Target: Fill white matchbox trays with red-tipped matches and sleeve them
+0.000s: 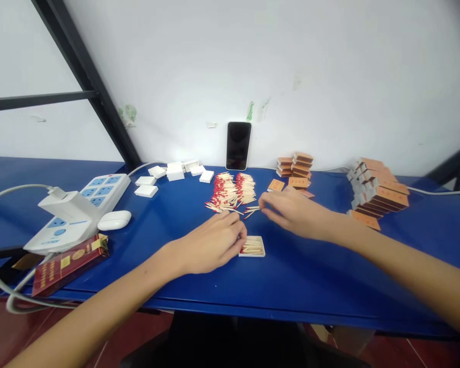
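My left hand (214, 240) curls over the left end of a small white matchbox tray (264, 247), its thumb and fingers closed there and hiding that end. Red-tipped matches (253, 246) lie side by side inside the tray. Beyond it, my right hand (291, 209) is closed in a pinch at the ends of a few loose matches (252, 209) near the desk surface; how many it grips is unclear. Behind both hands, a large heap of red-headed matches (224, 190) lies beside a second heap (246, 189).
White matchbox trays (146, 190) lie at the back left. Orange matchbox sleeves (300, 166) are stacked behind my right hand, with more sleeves (385, 197) farther right. A phone (238, 145) leans on the wall. A power strip (111, 185), white case (114, 220) and red box (69, 263) sit left.
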`<state>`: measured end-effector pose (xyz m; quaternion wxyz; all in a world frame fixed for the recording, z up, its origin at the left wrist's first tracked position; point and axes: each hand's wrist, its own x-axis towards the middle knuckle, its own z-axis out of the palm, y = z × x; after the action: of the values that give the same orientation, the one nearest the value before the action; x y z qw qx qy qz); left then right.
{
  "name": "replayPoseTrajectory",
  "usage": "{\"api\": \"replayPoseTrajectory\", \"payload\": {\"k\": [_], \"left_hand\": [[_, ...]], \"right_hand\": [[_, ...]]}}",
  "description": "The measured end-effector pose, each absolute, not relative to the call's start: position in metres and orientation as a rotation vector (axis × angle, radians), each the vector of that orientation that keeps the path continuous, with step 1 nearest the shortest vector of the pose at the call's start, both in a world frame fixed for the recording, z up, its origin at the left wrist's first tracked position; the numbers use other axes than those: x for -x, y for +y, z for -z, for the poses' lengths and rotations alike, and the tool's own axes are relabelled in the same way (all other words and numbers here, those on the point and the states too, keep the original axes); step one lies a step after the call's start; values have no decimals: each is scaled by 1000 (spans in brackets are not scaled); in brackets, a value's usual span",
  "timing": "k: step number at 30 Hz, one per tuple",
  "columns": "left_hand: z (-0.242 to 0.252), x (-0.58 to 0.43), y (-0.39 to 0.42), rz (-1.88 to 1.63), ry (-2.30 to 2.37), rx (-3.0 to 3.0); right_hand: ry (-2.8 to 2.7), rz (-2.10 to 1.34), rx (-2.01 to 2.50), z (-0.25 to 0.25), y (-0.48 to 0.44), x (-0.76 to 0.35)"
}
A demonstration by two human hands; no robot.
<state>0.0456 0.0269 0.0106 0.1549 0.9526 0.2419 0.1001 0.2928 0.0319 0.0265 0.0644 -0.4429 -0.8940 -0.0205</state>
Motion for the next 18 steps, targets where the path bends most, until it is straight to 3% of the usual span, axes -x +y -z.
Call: {"api": "replayPoseTrajectory", "payload": {"k": [8,18], "left_hand": [[-9,-57,25,-361,888,-2615],[-6,-62,28,-545,935,-2608]], "right_hand": [[-2749,-63,1226,11,64,-299],[-2821,11,1296,1,46,-292]]}}
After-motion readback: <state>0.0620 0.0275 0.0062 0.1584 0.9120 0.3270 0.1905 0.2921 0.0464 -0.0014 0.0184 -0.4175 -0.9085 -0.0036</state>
